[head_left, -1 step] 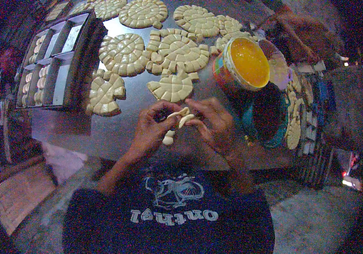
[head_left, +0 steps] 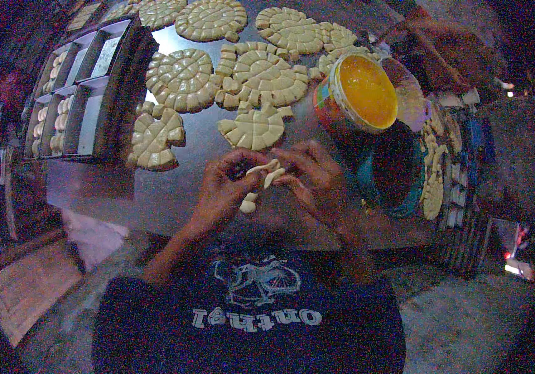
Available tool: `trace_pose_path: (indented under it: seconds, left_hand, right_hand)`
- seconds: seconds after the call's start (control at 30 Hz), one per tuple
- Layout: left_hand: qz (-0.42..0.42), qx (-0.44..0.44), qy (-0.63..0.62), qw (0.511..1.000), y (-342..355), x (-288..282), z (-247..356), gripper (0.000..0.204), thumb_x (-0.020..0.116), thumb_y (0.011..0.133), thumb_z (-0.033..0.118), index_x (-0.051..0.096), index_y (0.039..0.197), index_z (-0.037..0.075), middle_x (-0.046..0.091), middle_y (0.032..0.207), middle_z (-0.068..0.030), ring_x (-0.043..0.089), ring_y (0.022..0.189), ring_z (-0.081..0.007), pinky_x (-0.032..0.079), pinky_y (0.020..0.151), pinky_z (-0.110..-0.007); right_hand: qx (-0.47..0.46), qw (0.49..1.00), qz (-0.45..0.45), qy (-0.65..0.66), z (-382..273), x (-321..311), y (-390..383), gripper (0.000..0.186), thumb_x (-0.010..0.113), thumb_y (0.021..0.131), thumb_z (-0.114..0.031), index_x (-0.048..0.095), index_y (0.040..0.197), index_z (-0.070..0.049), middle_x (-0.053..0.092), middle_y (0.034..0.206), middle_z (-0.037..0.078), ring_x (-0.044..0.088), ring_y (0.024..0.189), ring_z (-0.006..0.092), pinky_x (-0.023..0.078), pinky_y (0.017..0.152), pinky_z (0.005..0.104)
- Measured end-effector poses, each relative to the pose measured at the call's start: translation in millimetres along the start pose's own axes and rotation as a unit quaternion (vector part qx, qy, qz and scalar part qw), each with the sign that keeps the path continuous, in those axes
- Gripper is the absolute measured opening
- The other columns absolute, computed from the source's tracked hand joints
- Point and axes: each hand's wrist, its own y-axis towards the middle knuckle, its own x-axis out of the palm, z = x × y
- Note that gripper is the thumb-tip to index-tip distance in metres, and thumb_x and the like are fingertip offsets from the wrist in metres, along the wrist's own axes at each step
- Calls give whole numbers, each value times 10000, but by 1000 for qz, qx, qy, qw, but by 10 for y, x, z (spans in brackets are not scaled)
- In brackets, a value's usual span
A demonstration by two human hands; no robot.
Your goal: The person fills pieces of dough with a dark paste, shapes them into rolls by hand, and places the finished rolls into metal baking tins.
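Pale dough is pinched between the fingertips of both hands above the near part of the metal table. My left hand is closed on its left side, and a short rounded dough piece shows just below those fingers. On the other side, my right hand pinches the dough with thumb and fingers. Just beyond the hands lies a partly broken round of segmented dough. Whether the pinched dough is one piece or two I cannot tell.
Several segmented dough rounds cover the far table. A divided tray with dough pieces stands at left. To the right are a tub of yellow-orange substance and a dark teal-rimmed container. Another person's arm shows at far right.
The dough between my fingertips has shifted slightly, and my right fingers have moved a little with it. All else looks the same.
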Motion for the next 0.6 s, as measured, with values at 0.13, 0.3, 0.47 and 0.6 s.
trace_pose_path:
  seconds: [0.13,0.3,0.47,0.6]
  left_hand:
    - [-72,-11,45,996,35,-127,55,212,666,919,155,656,1089,29,681,973,-50,631,828,-123,528,738,-267]
    - [-88,-143,-187,968,63,-151,142,432,558,983,428,611,1177,45,659,1044,-48,628,855,-127,533,727,-273]
    - [-79,-199,-313,925,154,-169,-395,441,595,967,436,586,1195,58,656,1040,-47,648,881,-145,543,721,-281]
    - [-1,-156,-329,931,99,-132,-353,360,671,949,272,572,1208,44,657,1041,-57,655,906,-150,548,735,-267]
  right_hand:
    - [-5,999,-34,25,46,-76,32,242,760,780,-89,706,1015,-63,676,857,87,669,773,266,548,692,356]
    - [-98,995,22,-28,130,-90,-44,281,713,721,-10,717,996,-70,705,930,87,681,814,270,556,720,350]
    - [-142,983,106,-54,136,227,-80,366,690,701,20,713,1056,-67,709,1013,93,694,886,281,570,787,372]
    - [-71,972,198,-101,-69,602,-128,358,729,766,-32,693,1121,-53,694,1087,109,696,936,298,572,836,407]
